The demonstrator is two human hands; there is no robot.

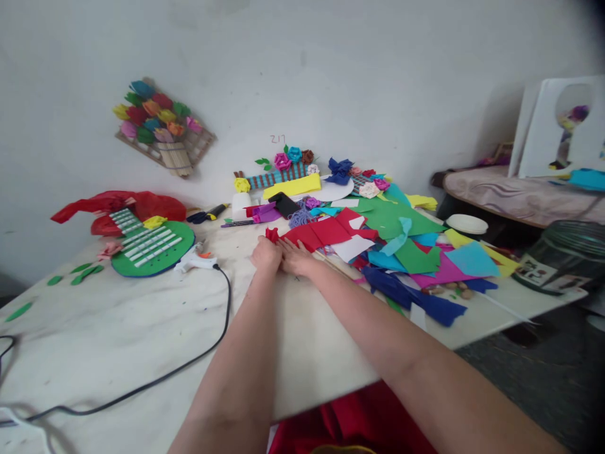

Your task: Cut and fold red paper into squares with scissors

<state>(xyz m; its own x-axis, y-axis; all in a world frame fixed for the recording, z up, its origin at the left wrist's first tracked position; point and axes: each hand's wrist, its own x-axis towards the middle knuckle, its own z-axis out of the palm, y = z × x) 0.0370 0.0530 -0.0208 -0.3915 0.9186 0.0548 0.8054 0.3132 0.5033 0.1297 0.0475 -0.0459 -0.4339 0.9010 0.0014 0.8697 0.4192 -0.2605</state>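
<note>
My left hand [266,254] is closed around a bunched end of red crepe paper, whose crumpled tip pokes out above the fingers. Beside it, almost touching, my right hand [296,257] lies with fingers stretched out over the near end of a long red crepe paper strip [319,234]. That strip runs off to the right, with fold lines across it. White paper pieces [352,247] lie on and against it. Whether the bunched end joins the strip is hidden by my hands. Just beyond them are a black phone-like object [284,205] and purple yarn [301,217].
A white glue gun [196,260] with a black cord lies left, beside a green round board [184,236] with striped pieces. Scissors [208,214] lie behind. Coloured paper scraps [401,217] cover the right side, and a glass jar [562,258] stands at the table's right edge.
</note>
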